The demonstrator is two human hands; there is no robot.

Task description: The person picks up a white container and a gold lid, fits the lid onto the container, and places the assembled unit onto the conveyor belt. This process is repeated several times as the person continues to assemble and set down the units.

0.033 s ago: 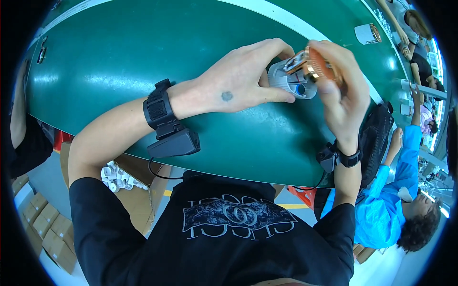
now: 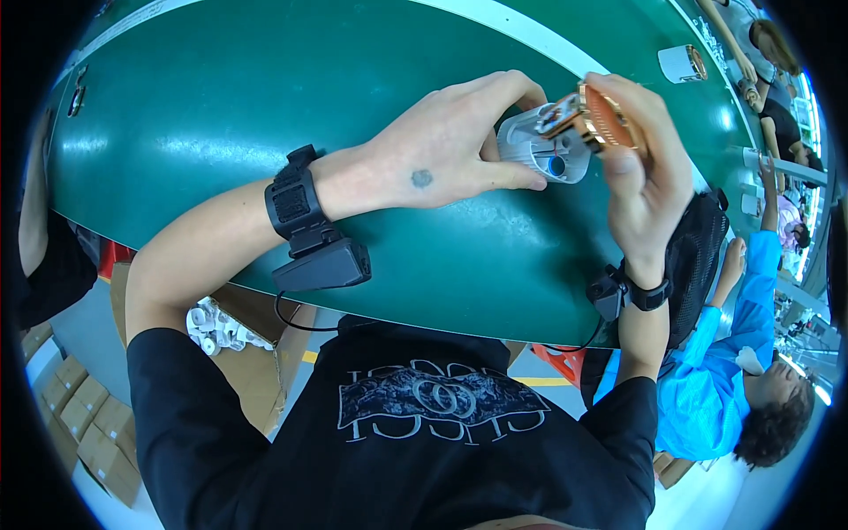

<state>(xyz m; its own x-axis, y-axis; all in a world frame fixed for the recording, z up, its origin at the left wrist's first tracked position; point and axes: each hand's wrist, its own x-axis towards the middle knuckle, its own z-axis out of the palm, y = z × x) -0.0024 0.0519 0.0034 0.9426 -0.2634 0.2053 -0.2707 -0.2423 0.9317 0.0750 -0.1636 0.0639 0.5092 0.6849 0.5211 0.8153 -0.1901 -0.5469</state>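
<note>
Wrapped around a white plastic cup (image 2: pixel 519 146), the left hand (image 2: pixel 450 150) steadies it over the right part of a green worktable (image 2: pixel 397 256), thumb laid along the near side, fingers passing behind the far side. Just to the right, the right hand (image 2: pixel 654 159) grasps a round, copper-coloured part (image 2: pixel 609 119) between thumb and fingers, holding it tilted at the cup's mouth. Whether the two pieces touch cannot be told, as the part's left end overlaps the opening in this view.

Inside the cup, a small blue-ended cylinder (image 2: pixel 556 165) shows near the close edge, so that much appears to be in place. The copper-coloured part is not seated: the mouth is open to view and the interior exposed. Judging by a white cylinder with a copper-coloured end (image 2: pixel 678 64) lying on the table at far right, the pair in hand looks partway through, with the cup and its round part yet to be one piece; whether they are being joined or parted, the view does not settle.

More white pieces (image 2: pixel 216 327) fill a cardboard box (image 2: pixel 252 380) below the table's near edge, at left. A co-worker in blue (image 2: pixel 707 406) sits to the right, beyond a black bag (image 2: pixel 702 243).
</note>
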